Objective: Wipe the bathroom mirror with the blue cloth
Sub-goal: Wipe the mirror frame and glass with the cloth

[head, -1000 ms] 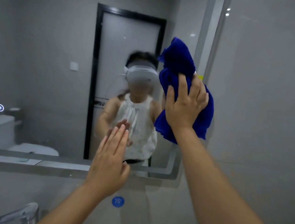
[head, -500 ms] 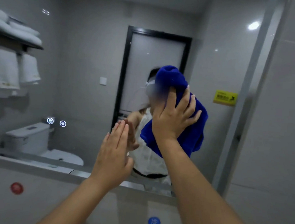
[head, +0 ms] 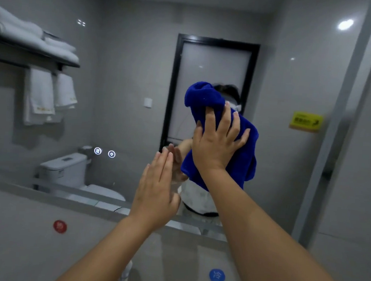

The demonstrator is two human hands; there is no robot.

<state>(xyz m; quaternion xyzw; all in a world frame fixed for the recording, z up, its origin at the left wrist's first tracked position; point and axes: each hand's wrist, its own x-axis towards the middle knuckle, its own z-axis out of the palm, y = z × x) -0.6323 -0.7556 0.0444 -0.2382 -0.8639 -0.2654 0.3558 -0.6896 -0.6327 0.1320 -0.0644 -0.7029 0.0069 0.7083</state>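
The bathroom mirror (head: 128, 91) fills most of the wall ahead, its lower edge running just above the tiled ledge. My right hand (head: 217, 143) presses the bunched blue cloth (head: 205, 97) flat against the glass, right of centre, fingers spread over it. My left hand (head: 157, 187) is flat and open, its fingertips at the glass just left of the cloth, holding nothing. The cloth hides most of the person's reflection.
Two lit touch buttons (head: 104, 152) glow on the mirror at the left. A red sticker (head: 60, 226) and a blue sticker (head: 217, 276) sit on the tiles below. The mirror's right frame (head: 336, 130) meets the side wall. Reflected towels, toilet and door show in the glass.
My right hand has slid the cloth from the mirror's right edge leftward toward the centre. The view shifted left, revealing the towel shelf reflection. My left hand stays near the glass.
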